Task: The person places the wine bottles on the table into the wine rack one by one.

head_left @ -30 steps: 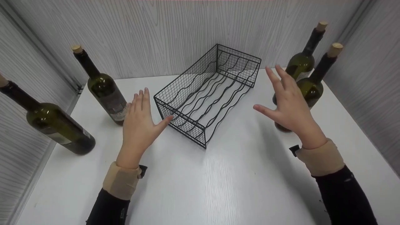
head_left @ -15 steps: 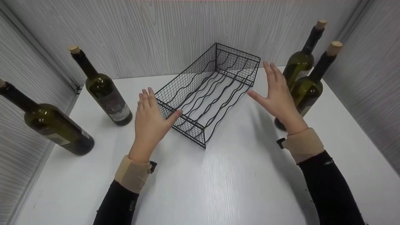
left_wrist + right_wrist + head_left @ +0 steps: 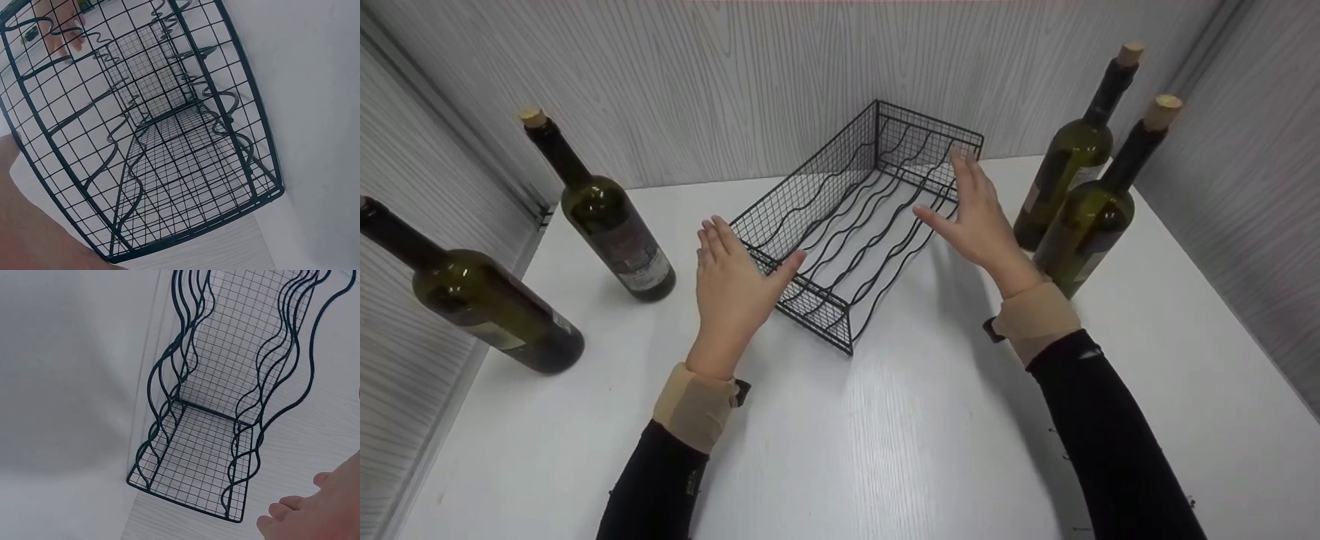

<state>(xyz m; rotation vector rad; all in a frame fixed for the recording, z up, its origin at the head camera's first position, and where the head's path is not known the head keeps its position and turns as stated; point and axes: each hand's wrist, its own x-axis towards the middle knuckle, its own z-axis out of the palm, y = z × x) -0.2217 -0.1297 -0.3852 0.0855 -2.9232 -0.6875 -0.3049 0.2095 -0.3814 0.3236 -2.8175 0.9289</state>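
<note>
Your left hand (image 3: 735, 285), thumb spread wide, is at the black wire rack's (image 3: 821, 191) near-left corner; can't tell if touching. Your right hand (image 3: 979, 225), also spread, is by its right end. Rack sits toward white table's (image 3: 885, 450) back edge, left-side bottles (image 3: 611, 232) and right-side bottles (image 3: 1087, 232) upright near the side edges.

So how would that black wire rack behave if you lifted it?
The black wire rack would probably feel light for its size, being mostly open mesh and wavy wires. Its thicker edge wires suggest it's fairly stiff, though the thin mesh might flex if pressed.
</note>
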